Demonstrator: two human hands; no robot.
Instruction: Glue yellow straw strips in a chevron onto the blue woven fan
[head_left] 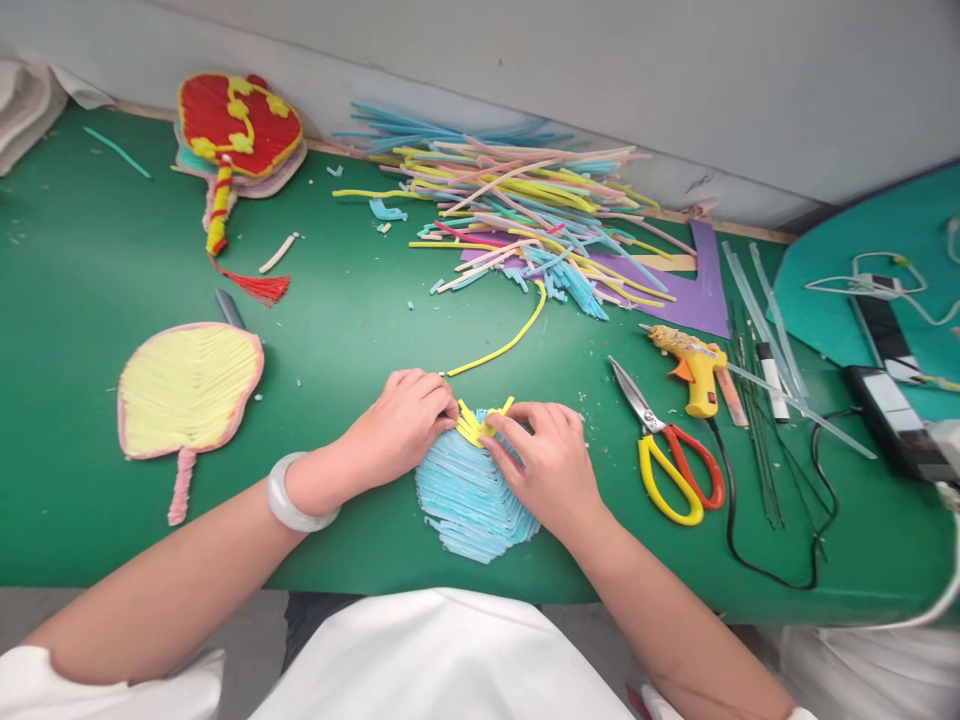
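A leaf-shaped piece made of light blue strips (465,495) lies near the front edge of the green table (90,270). Short yellow strips (480,420) sit at its top. My left hand (401,420) rests on the upper left of the piece, fingers curled and pressing the yellow strips. My right hand (544,460) lies over the upper right of the piece, its fingertips pinching the same yellow strips. A long yellow strip (502,345) curves away behind my hands.
A pile of coloured strips (525,210) lies at the back. Scissors (667,450) and a yellow glue gun (694,365) with black cord are at the right. A yellow fan shape (187,390) and a red fan (236,125) lie left. Glue sticks (757,310) lie far right.
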